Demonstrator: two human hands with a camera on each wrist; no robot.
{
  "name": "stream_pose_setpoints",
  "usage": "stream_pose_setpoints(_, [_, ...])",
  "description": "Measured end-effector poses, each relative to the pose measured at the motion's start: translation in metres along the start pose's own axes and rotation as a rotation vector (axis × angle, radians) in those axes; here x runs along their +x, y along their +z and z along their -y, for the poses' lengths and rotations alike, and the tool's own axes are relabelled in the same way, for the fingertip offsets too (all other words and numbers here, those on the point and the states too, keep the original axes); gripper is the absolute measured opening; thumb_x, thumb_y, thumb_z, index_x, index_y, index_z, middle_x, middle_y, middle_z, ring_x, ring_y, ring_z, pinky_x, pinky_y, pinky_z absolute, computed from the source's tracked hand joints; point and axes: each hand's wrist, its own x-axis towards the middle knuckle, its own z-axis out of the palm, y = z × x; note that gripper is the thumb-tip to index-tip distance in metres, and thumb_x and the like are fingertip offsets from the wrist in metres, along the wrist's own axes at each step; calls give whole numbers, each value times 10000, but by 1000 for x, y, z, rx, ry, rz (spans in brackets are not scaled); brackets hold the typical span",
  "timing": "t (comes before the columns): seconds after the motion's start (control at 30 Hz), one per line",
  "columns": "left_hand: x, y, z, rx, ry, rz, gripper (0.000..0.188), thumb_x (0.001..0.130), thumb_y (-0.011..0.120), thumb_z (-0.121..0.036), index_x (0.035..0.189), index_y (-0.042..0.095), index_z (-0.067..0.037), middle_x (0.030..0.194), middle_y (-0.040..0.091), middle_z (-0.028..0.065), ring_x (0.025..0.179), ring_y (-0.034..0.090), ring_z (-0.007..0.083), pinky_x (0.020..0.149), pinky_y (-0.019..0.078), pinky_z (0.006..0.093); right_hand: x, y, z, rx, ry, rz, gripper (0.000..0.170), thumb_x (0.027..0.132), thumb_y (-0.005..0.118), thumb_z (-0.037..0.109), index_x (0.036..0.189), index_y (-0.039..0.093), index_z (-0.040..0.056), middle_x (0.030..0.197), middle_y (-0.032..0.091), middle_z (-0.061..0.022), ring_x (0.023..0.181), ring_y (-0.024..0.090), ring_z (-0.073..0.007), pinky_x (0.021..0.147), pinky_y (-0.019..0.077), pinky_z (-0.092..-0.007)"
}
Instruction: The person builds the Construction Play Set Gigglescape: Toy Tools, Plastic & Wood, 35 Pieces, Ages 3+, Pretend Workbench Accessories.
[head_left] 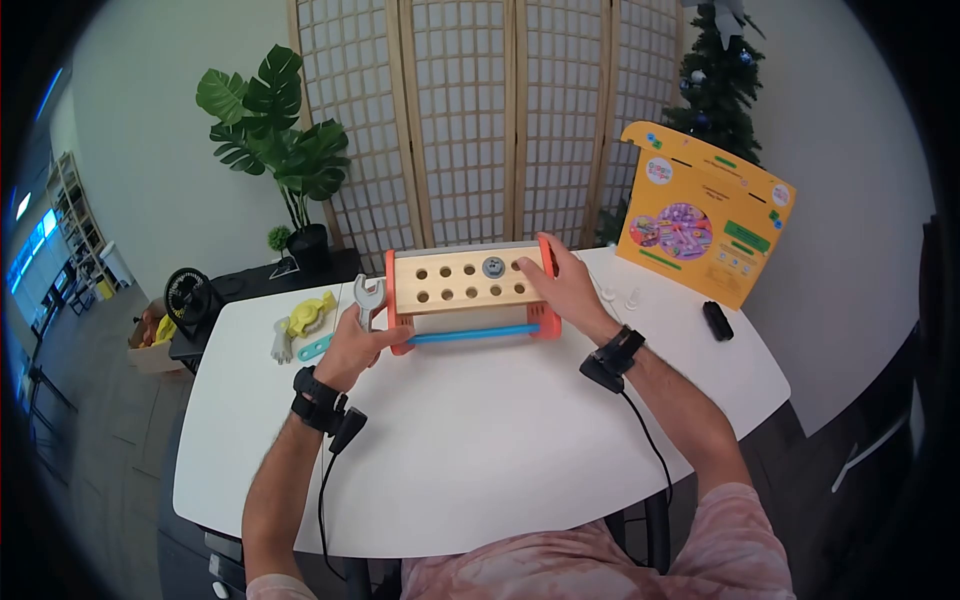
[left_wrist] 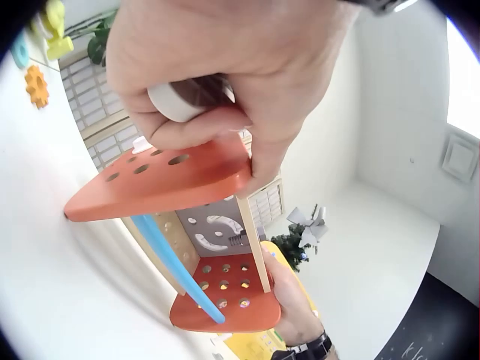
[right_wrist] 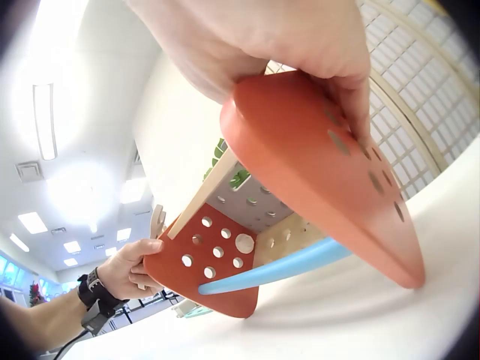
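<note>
A wooden toy bench with a holed top (head_left: 458, 282), red end panels (left_wrist: 165, 180) and a blue rod (head_left: 470, 334) is held between both hands. The left hand (head_left: 350, 350) has its fingers curled round a grey toy wrench (head_left: 369, 295), its thumb against the left end panel. Gripping the right end panel (right_wrist: 315, 172) is the right hand (head_left: 568, 292), with fingers over its upper edge. One grey round piece (head_left: 493, 267) sits in a back-row hole of the top. In the left wrist view, the left hand (left_wrist: 225, 67) covers most of the wrench.
On the table (head_left: 450, 440), yellow toy pieces (head_left: 306, 316), a teal piece (head_left: 315, 347) and a clear item (head_left: 281, 342) lie left. Small white pieces (head_left: 632, 298), a black object (head_left: 717, 321) and an upright yellow box (head_left: 700, 215) are right. A black fan (head_left: 188, 296) stands far left.
</note>
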Motion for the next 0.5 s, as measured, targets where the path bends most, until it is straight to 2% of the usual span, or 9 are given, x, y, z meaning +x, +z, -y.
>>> stream_pose_setpoints(0.07, [-17,6,-10,21,46,35,792,863,897,-146,1537,508,0,876,682,13,573,468,49,486,347,236,-11,-2,-9,38,-67,1,781,1025,747,363,1602,420,-49,1283,757,-197,1183,737,-252,1037,558,-359])
stream_pose_setpoints(0.1, [-22,8,-11,43,92,73,802,877,889,-139,1560,488,-12,896,683,10,592,476,52,494,354,238,-15,-4,-12,37,-66,3,781,1025,747,363,1602,420,-49,1283,757,-197,1183,737,-252,1037,558,-359])
stream_pose_setpoints(0.17, [-28,6,-1,118,97,53,792,899,877,-146,1573,478,-27,906,675,2,610,479,53,500,358,239,-26,-7,-14,180,-53,43,799,1028,761,305,1643,379,-31,1317,750,-160,1229,707,-211,1065,544,-348])
stream_pose_setpoints(0.23, [-33,7,1,192,103,34,781,922,865,-154,1585,469,-42,916,667,-7,628,483,54,506,361,240,-33,-10,-10,190,-59,51,801,1026,766,288,1650,374,-27,1323,747,-160,1238,698,-204,1074,538,-348])
stream_pose_setpoints(0.3, [-39,10,-3,129,-4,-13,732,942,859,-177,1562,491,-50,889,625,-23,607,448,47,497,347,243,-38,-11,-10,199,-70,58,803,1025,771,270,1656,370,-23,1329,743,-159,1248,689,-198,1083,532,-347])
stream_pose_setpoints(0.4, [-35,10,7,72,-50,-11,655,964,846,-198,1516,524,-54,831,580,-40,566,408,43,477,325,247,-39,-10,-12,192,-91,45,812,1005,799,230,1652,380,-28,1363,724,-180,1257,689,-209,1086,541,-352])
stream_pose_setpoints(0.47, [-31,9,13,47,-48,-12,600,978,835,-209,1479,544,-52,806,562,-47,548,388,42,467,313,248,-41,-7,-18,285,-94,56,835,973,829,152,1654,381,-27,1404,699,-193,1280,682,-227,1093,546,-350])
stream_pose_setpoints(0.5, [-30,9,15,20,-55,-12,546,992,823,-219,1442,564,-50,780,544,-54,530,368,40,458,301,249,-42,-4,-28,289,-132,38,846,951,835,82,1654,376,-24,1429,682,-200,1285,684,-235,1076,580,-357])
